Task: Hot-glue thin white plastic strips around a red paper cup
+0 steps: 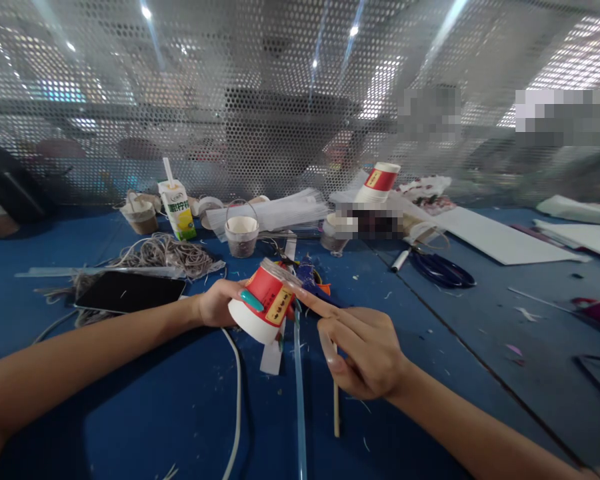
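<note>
A red and white paper cup [266, 298] is tilted in my left hand [219, 301], its wide white rim toward me and lower left. My left thumb lies across the printed side. Grey cord [281, 272] is wound at the narrow end. With its index finger stretched out, my right hand [363, 343] touches the cup near that cord. The other right fingers are curled around a thin wooden stick [337, 410], which points down toward the table. Behind the cup lies a dark blue tool with an orange part [323, 288], partly hidden.
A phone [130, 291] and tangled grey cord [163, 257] lie left. Behind stand a drink carton [179, 210], a small handled bucket [242, 237] and another red cup [381, 180]. Dark blue scissors [443, 269] and a marker [400, 261] lie right. Perforated mesh [280, 133] closes the back.
</note>
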A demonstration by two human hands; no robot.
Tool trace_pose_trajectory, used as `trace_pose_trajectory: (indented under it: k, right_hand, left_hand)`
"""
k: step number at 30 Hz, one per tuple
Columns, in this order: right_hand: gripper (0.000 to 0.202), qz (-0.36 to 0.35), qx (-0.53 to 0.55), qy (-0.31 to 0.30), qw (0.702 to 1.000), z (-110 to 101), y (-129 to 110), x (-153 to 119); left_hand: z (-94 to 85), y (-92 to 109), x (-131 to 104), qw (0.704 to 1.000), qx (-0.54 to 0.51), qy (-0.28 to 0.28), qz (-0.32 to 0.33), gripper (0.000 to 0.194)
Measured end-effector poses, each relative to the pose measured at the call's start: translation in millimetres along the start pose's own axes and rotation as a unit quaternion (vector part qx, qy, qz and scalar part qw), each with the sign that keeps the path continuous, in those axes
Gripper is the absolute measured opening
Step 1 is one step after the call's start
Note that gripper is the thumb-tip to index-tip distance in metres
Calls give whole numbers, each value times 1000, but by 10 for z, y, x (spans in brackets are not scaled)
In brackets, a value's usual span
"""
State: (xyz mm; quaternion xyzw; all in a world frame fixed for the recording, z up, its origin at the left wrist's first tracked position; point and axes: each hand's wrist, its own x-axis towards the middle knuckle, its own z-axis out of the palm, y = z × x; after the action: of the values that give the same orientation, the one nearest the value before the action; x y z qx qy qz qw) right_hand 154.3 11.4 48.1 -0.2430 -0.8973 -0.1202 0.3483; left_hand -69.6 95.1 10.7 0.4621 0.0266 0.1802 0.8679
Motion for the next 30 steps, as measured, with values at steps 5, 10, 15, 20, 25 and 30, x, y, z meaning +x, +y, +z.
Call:
trace_pose_trajectory:
  k: [5, 10, 15, 20, 25, 30]
  right_hand:
    - [16, -25, -37, 3, 999, -15, 28, -2]
    - [22, -60, -76, 16, 995, -31, 40, 22]
    - [27, -71, -106, 18, 992, -37, 33, 33]
    - [31, -78, -125, 24, 989, -38, 26, 62]
    - [30, -98, -111, 51, 988, -81, 21, 35]
    - [17, -125, -109, 101, 981, -161, -23, -14]
  left_hand:
    - [13, 8, 6, 1000, -18, -16, -14, 46]
    - [-45, 1, -23, 999, -35, -8, -30, 47]
    - [-66, 9, -34, 998, -56, -16, -39, 48]
    - [-37, 17, -18, 998, -58, -5, -13, 50]
    - [-42, 12, -14, 998, -66, -2, -12, 52]
    - [-32, 16, -13, 996, -87, 3, -8, 54]
